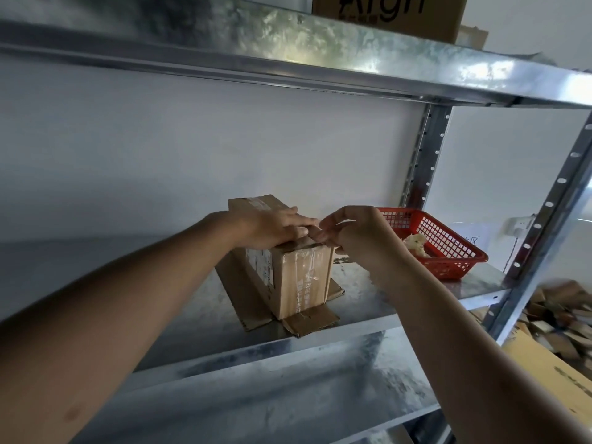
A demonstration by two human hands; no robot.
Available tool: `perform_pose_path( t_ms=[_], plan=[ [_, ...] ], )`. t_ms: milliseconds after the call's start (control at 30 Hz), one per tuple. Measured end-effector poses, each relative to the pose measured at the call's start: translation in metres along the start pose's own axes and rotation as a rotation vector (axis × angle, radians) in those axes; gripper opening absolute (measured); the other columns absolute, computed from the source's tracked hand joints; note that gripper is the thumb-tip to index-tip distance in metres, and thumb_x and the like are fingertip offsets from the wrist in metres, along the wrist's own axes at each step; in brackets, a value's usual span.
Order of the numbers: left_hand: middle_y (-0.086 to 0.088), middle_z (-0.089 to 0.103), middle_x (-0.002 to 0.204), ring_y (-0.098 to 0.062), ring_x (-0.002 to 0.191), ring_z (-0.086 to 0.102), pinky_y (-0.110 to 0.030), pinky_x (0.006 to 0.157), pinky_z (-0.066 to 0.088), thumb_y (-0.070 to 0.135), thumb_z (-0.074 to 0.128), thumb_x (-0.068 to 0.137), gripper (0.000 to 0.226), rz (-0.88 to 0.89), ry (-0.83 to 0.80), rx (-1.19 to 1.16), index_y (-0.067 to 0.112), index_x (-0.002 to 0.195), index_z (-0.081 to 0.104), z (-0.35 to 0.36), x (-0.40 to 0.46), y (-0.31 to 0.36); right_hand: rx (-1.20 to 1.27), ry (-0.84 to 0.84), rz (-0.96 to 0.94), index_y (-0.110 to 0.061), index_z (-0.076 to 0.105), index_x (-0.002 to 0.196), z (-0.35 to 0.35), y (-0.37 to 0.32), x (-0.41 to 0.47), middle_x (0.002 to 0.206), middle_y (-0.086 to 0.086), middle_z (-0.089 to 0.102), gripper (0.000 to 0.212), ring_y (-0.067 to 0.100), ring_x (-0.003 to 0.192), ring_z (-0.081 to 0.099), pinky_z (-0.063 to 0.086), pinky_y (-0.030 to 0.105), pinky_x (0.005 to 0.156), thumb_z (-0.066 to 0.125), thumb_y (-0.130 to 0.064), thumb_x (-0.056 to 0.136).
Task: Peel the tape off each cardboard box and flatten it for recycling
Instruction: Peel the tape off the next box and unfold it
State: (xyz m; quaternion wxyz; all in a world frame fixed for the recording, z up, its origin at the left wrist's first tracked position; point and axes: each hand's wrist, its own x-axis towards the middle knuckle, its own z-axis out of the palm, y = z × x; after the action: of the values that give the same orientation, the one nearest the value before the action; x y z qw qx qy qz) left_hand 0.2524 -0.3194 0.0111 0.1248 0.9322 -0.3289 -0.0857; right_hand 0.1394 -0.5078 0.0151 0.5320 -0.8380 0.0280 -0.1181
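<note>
Here I'm peeling: my left hand (272,227) presses flat on the cardboard box (288,267), my right hand (349,235) pinches the tape (309,243) end; next, pull steadily.

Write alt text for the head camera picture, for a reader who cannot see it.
A left hand presses flat on a small brown cardboard box on a galvanised metal shelf, while the right hand picks at clear tape at its top edge. A red plastic mesh basket sits to the right.

Metal shelf (368,302): cardboard box (298,277) (flaps splayed), red basket (448,248).
</note>
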Motion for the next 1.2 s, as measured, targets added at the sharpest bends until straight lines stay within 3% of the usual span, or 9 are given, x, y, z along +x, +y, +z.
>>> perform_pose_path(
  t_ms=[100,233,367,467,733,900,967,1100,1200],
  plan=[
    [0.002,0.004,0.174,-0.027,0.160,0.004,-0.053,0.127,0.010,0.056,0.032,0.109,0.045,-0.031,0.044,-0.042,0.060,0.153,0.029,0.005,0.009,0.002,0.137,0.023,0.015,-0.009,0.078,0.081,0.000,0.004,0.002,0.076,0.009,0.078,0.028,0.023,0.078,0.073,0.064,0.034,0.076,0.059,0.008,0.092],
    [0.001,0.007,0.174,-0.028,0.160,0.006,-0.052,0.127,0.012,0.063,0.031,0.106,0.047,-0.028,0.059,-0.045,0.060,0.153,0.030,0.008,0.017,-0.002,0.081,0.161,-0.074,-0.019,0.080,0.082,0.002,0.017,0.002,0.075,-0.002,0.078,0.011,0.020,0.074,0.077,0.066,0.042,0.077,0.086,-0.028,0.081],
    [0.006,0.009,0.173,-0.027,0.160,0.009,-0.050,0.127,0.014,0.066,0.035,0.103,0.044,-0.044,0.087,-0.098,0.066,0.147,0.036,0.011,0.021,-0.007,-0.235,0.266,-0.200,-0.032,0.079,0.080,0.004,0.028,0.002,0.077,-0.015,0.074,0.018,0.005,0.059,0.069,0.054,0.022,0.056,0.089,-0.046,0.078],
    [0.005,0.010,0.173,-0.028,0.159,0.011,-0.051,0.127,0.014,0.067,0.036,0.102,0.044,-0.032,0.098,-0.098,0.066,0.146,0.036,0.012,0.021,-0.008,-0.390,0.293,-0.301,-0.024,0.083,0.094,0.008,0.034,0.005,0.093,-0.001,0.075,0.017,0.006,0.073,0.065,0.036,0.001,0.064,0.084,-0.039,0.086],
    [0.005,0.015,0.172,-0.025,0.159,0.013,-0.046,0.122,0.018,0.061,0.035,0.105,0.045,-0.020,0.092,-0.118,0.060,0.151,0.035,0.010,0.013,-0.003,-0.606,0.260,-0.438,-0.013,0.079,0.092,0.016,0.022,0.002,0.097,0.006,0.069,0.018,0.023,0.085,0.064,0.052,0.035,0.073,0.062,-0.009,0.098],
    [0.004,0.016,0.172,-0.024,0.159,0.014,-0.040,0.119,0.020,0.057,0.035,0.108,0.045,-0.005,0.095,-0.107,0.056,0.153,0.036,0.009,0.005,0.002,-0.153,0.022,-0.211,-0.028,0.074,0.082,0.017,0.022,-0.005,0.079,0.005,0.073,0.022,0.024,0.077,0.070,0.057,0.047,0.073,0.064,-0.025,0.102],
    [0.003,0.014,0.172,-0.024,0.159,0.013,-0.040,0.120,0.019,0.057,0.035,0.107,0.046,-0.006,0.087,-0.103,0.056,0.153,0.036,0.008,0.003,0.003,-0.086,-0.027,-0.233,-0.031,0.075,0.079,0.015,0.024,-0.006,0.076,0.003,0.073,0.022,0.013,0.067,0.067,0.058,0.039,0.067,0.068,-0.026,0.100],
    [0.006,0.013,0.173,-0.023,0.159,0.012,-0.040,0.124,0.016,0.060,0.035,0.107,0.044,-0.024,0.090,-0.109,0.059,0.151,0.037,0.008,0.003,0.003,0.024,0.066,-0.218,-0.024,0.080,0.090,0.012,0.028,-0.006,0.082,-0.001,0.076,0.000,0.012,0.069,0.072,0.062,0.039,0.071,0.080,-0.025,0.091],
    [0.008,0.009,0.173,-0.024,0.160,0.009,-0.049,0.127,0.012,0.064,0.036,0.105,0.045,-0.045,0.090,-0.104,0.062,0.149,0.036,0.008,0.005,0.003,0.049,0.178,-0.173,-0.023,0.080,0.102,0.012,0.029,-0.006,0.079,-0.001,0.078,0.023,0.017,0.068,0.076,0.066,0.045,0.073,0.090,-0.025,0.080]
  ],
)
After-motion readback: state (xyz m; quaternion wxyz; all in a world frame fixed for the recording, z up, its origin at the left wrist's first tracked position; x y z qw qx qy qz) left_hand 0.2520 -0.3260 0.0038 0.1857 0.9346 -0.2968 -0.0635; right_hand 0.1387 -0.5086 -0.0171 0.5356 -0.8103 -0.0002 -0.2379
